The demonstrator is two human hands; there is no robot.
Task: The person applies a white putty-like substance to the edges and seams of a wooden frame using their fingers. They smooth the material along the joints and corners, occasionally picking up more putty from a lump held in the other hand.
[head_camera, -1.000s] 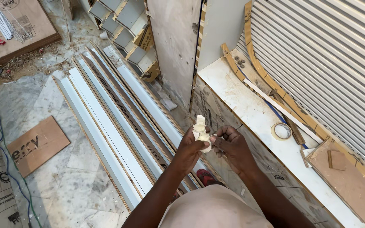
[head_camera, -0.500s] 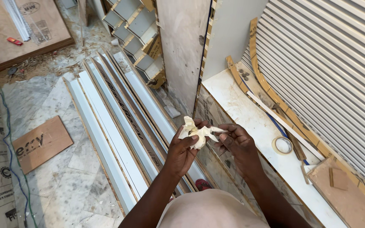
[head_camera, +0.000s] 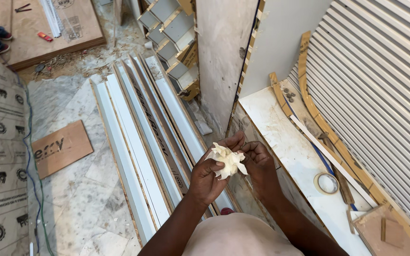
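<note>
Holding a crumpled wad of cream-coloured tape (head_camera: 228,162) between both hands, the person stands over the near edge of a white worktop (head_camera: 281,137). The left hand (head_camera: 209,176) is curled closed around the wad's lower left side, thumb lying across its top. The right hand (head_camera: 260,163) pinches the wad's right side with bent fingers, so both hands are closed on the same wad, which hangs in the air just off the worktop's left edge.

On the worktop, towards its right edge, lies a roll of tape (head_camera: 327,183), well apart from the hands. A long thin white strip (head_camera: 330,160) runs diagonally past the roll, and curved wooden strips (head_camera: 309,95) lie along the far right side against a ribbed white panel (head_camera: 380,85). A small wooden board (head_camera: 385,230) sits at the worktop's near right corner.

On the floor to the left, long white mouldings (head_camera: 138,142) lie side by side, with a flat piece of cardboard (head_camera: 61,148) farther left.
</note>
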